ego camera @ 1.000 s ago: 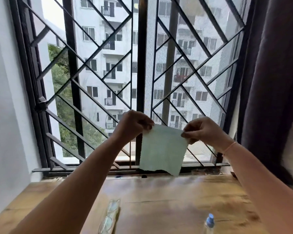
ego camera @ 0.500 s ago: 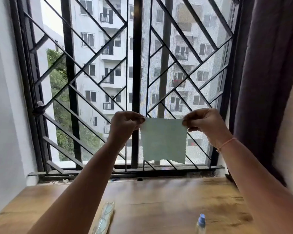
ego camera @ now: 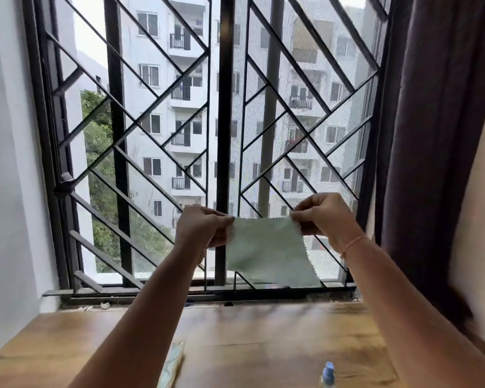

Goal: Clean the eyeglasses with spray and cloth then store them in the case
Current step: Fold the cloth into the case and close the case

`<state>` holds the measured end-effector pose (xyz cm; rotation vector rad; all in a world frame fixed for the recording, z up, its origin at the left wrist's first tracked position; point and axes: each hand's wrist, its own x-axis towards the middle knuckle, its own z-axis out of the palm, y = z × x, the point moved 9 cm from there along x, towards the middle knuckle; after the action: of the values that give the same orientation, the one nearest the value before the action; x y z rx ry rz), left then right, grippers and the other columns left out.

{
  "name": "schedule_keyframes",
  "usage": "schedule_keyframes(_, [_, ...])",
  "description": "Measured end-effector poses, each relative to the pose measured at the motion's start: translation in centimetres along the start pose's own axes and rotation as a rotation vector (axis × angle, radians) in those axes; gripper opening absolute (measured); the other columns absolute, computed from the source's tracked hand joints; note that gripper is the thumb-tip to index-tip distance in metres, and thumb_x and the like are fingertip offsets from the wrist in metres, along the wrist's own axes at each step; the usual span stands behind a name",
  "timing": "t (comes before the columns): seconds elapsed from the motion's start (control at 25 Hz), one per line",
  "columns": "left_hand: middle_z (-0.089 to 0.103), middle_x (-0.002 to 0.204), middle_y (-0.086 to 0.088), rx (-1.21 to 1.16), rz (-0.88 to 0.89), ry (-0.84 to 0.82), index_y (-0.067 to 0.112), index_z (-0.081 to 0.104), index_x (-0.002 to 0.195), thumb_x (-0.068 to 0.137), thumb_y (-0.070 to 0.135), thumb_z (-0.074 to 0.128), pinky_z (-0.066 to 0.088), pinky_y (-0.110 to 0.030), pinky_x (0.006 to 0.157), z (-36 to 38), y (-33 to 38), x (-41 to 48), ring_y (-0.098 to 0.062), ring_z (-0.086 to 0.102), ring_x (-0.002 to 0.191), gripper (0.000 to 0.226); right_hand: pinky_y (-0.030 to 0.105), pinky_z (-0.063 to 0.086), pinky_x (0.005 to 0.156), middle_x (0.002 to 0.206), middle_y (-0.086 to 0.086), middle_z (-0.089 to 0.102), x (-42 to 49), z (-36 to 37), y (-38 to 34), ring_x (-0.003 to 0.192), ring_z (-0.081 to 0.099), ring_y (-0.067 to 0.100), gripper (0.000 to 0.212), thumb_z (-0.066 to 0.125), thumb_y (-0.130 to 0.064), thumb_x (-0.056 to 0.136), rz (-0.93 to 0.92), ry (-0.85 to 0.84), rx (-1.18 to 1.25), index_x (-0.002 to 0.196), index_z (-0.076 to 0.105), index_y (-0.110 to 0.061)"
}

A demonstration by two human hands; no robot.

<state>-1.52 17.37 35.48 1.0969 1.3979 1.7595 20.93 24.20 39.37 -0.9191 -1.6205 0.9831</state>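
The pale green cloth [ego camera: 266,253] hangs between the left hand [ego camera: 202,228] and right hand [ego camera: 322,215], each pinching a top corner, above the bench [ego camera: 263,331].

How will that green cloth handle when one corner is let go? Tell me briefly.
Probably floppy: the pale green cloth hangs flat only because the left hand and right hand pinch its top corners. Likely very light: fingertip pinches alone carry it. Its zigzag edges suggest thin fabric that folds easily.
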Motion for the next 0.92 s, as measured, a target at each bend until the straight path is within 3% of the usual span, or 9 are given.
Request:
schedule_keyframes(0.16, [0.064, 0.06, -0.017, -0.014, -0.009, 0.002, -0.007, 0.063, 0.074, 0.074, -0.005, 0.069, 0.056, -0.032, 0.046, 1.4, -0.2, -0.4, -0.02, 0.063, 0.044, 0.006, 0.03, 0.057, 0.048, 0.062, 0.017, 0.061, -0.4, 1.2, 0.1, 0.044, 0.06, 0.019, 0.012, 0.071, 0.011, 0.067, 0.001, 0.012, 0.003, 0.068, 0.062, 0.004])
schedule_keyframes(0.32, [0.067, 0.07, -0.026, 0.059, 0.122, -0.031, -0.008, 0.066, 0.071, 0.073, -0.004, 0.069, 0.059, -0.041, 0.055, 4.0, 2.3, -1.3, -0.029, 0.067, 0.053, 0.005, 0.036, 0.058, 0.055, 0.061, 0.015, 0.066, -1.2, 3.7, -2.1, 0.05, 0.065, 0.022, 0.013, 0.074, 0.006, 0.063, -0.192, -0.003, -0.147, 0.064, 0.068, -0.005])
schedule_keyframes(0.44, [0.068, 0.066, -0.025, 0.127, 0.218, -0.011, -0.002, 0.07, 0.068, 0.069, 0.001, 0.071, 0.059, -0.049, 0.063, 4.8, 3.9, -1.5, -0.032, 0.069, 0.059, 0.003, 0.04, 0.058, 0.062, 0.062, 0.009, 0.07, -1.8, 3.9, -4.1, 0.058, 0.068, 0.021, 0.01, 0.073, -0.012, 0.061, -0.399, 0.097, -0.35, 0.071, 0.072, -0.013])
schedule_keyframes(0.6, [0.069, 0.06, -0.019, 0.18, 0.283, 0.008, 0.005, 0.071, 0.06, 0.064, 0.011, 0.072, 0.059, -0.049, 0.063, 5.0, 5.0, -1.9, -0.03, 0.069, 0.058, 0.008, 0.039, 0.057, 0.068, 0.064, 0.008, 0.071, -2.5, 3.3, -5.3, 0.062, 0.069, 0.018, 0.014, 0.074, -0.01, 0.065, -0.454, 0.16, -0.335, 0.079, 0.072, -0.011])
schedule_keyframes(0.76, [0.067, 0.067, -0.027, 0.111, 0.272, -0.012, -0.008, 0.067, 0.068, 0.077, 0.021, 0.072, 0.058, -0.051, 0.064, 5.5, 5.3, -2.6, -0.034, 0.068, 0.059, 0.03, 0.04, 0.057, 0.072, 0.069, 0.007, 0.073, -2.5, 3.4, -5.3, 0.065, 0.07, 0.017, 0.024, 0.076, -0.009, 0.066, -0.428, 0.107, -0.286, 0.089, 0.072, -0.011])
schedule_keyframes(0.92, [0.064, 0.068, -0.021, 0.071, 0.23, -0.089, -0.013, 0.064, 0.08, 0.081, 0.042, 0.065, 0.058, -0.041, 0.066, 6.4, 5.8, -3.2, -0.024, 0.062, 0.056, 0.055, 0.026, 0.055, 0.071, 0.069, 0.002, 0.072, -2.7, 3.2, -5.6, 0.066, 0.069, 0.009, 0.034, 0.078, -0.012, 0.065, -0.45, 0.117, -0.349, 0.098, 0.071, -0.012])
